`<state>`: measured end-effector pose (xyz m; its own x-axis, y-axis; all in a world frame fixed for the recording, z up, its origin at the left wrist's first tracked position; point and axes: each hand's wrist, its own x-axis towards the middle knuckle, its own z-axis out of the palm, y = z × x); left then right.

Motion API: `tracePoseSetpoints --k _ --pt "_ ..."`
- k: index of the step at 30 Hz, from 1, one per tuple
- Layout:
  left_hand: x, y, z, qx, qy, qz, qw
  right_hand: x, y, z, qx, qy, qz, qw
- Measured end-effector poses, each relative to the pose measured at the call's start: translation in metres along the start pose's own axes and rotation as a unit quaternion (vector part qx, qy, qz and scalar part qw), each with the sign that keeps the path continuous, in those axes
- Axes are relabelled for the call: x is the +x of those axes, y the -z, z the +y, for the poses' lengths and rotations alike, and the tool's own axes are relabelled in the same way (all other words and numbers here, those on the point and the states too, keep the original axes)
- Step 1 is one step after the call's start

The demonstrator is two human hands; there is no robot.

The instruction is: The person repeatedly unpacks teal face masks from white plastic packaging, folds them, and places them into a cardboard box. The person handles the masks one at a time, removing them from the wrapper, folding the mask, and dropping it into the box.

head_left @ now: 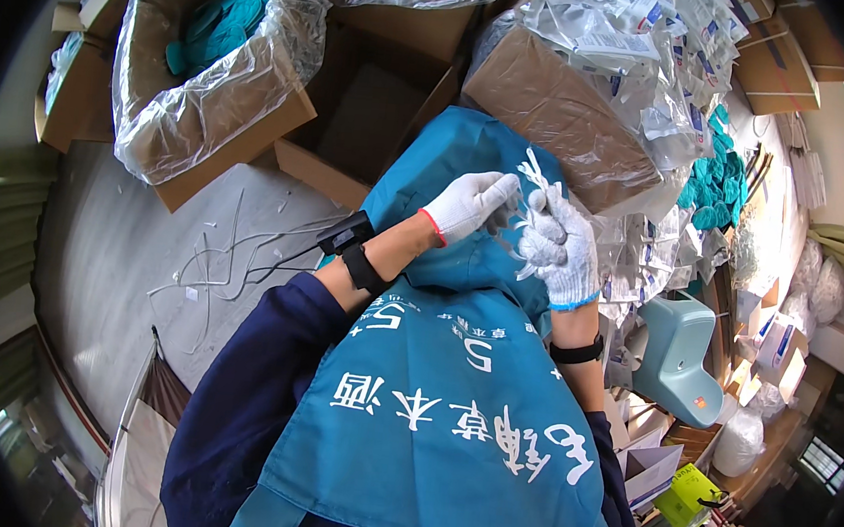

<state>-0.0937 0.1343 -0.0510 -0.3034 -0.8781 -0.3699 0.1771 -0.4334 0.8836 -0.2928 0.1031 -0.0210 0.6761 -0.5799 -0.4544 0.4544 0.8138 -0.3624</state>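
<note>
Here's the right hand (561, 244) curled snugly round white strips (533, 170), the left hand (469, 207) bent narrow just beside them, whether gripping any, can't tell

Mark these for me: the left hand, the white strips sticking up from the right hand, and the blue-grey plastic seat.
Left hand (474, 206): head view, back of the white glove.
White strips (533, 170): head view, middle of the protruding part.
Blue-grey plastic seat (675, 358): head view, middle of its body.
</note>
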Motion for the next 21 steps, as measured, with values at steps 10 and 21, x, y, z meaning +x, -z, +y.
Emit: tracePoseSetpoints --k 10,21 --pt "-0.004 0.000 0.009 -0.051 0.055 0.038 0.996 -0.001 0.007 -0.001 -0.038 0.028 0.022 0.999" --pt "-0.003 -0.012 0.004 -0.058 -0.067 0.137 0.987 0.008 -0.007 0.016 -0.104 0.037 0.131 0.985"
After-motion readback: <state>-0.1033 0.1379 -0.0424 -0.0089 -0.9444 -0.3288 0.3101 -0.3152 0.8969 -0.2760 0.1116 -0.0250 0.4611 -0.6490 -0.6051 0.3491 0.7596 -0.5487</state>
